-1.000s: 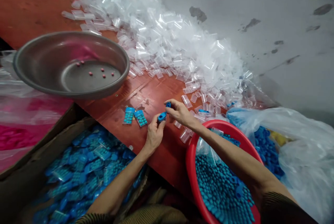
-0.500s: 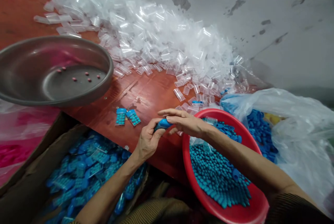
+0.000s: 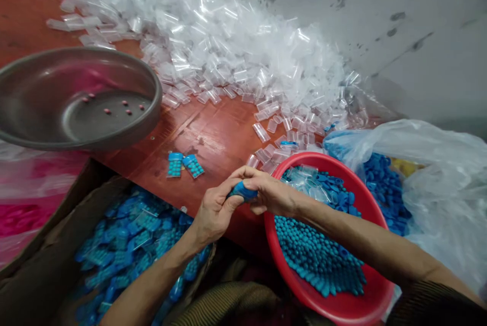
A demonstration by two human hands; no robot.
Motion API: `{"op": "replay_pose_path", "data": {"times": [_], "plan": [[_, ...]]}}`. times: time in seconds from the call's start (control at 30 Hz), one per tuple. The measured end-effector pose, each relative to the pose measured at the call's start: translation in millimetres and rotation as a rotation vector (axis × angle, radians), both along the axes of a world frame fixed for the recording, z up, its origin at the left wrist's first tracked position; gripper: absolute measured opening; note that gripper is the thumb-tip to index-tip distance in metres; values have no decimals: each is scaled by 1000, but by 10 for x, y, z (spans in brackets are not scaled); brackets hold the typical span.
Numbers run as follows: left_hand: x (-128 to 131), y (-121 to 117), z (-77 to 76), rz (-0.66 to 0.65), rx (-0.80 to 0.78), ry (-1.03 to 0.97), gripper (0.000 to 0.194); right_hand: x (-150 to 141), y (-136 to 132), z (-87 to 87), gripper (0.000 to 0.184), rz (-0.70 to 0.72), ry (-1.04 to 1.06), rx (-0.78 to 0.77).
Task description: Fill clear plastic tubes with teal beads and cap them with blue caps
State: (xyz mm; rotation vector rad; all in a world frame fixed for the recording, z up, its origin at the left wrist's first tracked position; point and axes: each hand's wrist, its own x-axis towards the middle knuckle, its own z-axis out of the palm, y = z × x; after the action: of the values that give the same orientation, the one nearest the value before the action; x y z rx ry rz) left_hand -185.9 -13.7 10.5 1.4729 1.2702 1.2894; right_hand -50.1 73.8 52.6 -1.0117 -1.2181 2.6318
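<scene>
Between my two hands is a small blue plastic cap (image 3: 243, 191), partly covered by fingers. My left hand (image 3: 216, 209) grips it from the left, thumb and fingers closed on it. My right hand (image 3: 272, 191) is closed on its other end, thumb pressed on top. Just beyond my left hand, two small clear containers of blue balls with blue caps lie on the reddish-brown table: one container (image 3: 174, 165) beside a tilted container (image 3: 194, 166). Under my right forearm stands a red basin (image 3: 269, 227) holding blue balls (image 3: 312, 250), blue caps and clear tubes.
A large heap of clear plastic tubes (image 3: 228, 42) lies along the wall. At left stands a grey metal bowl (image 3: 152, 113) with several pink balls. A cardboard box (image 3: 41, 245) of filled blue containers (image 3: 125, 250) sits below the table edge. A plastic bag (image 3: 437, 179) with blue parts is right.
My hands have come together; the small blue piece in my right hand has joined the blue cap in my left, and both hands now grip it. The view has shifted right.
</scene>
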Motion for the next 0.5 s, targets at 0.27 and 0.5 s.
{"op": "replay_pose_path", "data": {"times": [0.27, 0.5], "plan": [[86, 32, -86, 144, -150, -81, 37, -53, 48, -167, 27, -47, 29, 264], [50, 91, -301, 257, -111, -152, 35, -150, 148, -314, 29, -22, -24, 556]]}}
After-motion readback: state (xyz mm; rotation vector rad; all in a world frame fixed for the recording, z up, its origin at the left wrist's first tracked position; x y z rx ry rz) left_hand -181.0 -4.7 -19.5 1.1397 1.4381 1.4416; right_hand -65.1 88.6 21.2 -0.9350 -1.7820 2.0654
